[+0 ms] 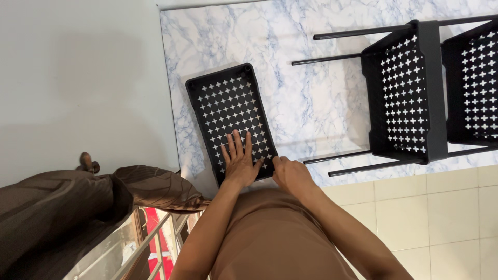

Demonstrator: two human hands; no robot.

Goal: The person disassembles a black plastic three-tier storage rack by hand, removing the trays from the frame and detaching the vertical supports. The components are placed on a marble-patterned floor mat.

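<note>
A: Head view shows you the black perforated tray [231, 116] lying flat on the marble-pattern mat [311, 103], near its left edge, with the short end toward you. Your left hand [239, 162] rests on the tray floor, palm down, fingers stretched and a little apart, not closed on anything. Your right hand [291, 175] is at the near right corner of the tray; the fingers curl over the rim there, but I cannot tell if they really clamp it.

B: How do you think this tray will handle?

A: I judge it is light and quite stiff, a thin shell with many cross-shaped holes. The floor may bend a little if you press in the middle. The surface looks smooth, so a flat palm can slip on it.

B: Where should you take hold of it?

A: At the raised rim, I think, on the two long sides or at the corners, where the wall gives the fingers something to hook. The small round sockets at the far corners look stronger than the floor.

B: What else is near you?

A: To the right, well apart from the tray, a black shelf rack [410, 93] lies on its side, with thin poles [337, 58] pointing toward the tray. Beyond the mat there is a pale tiled floor [441, 218], and at your left a person in brown clothes [78, 202] stands beside you.
</note>
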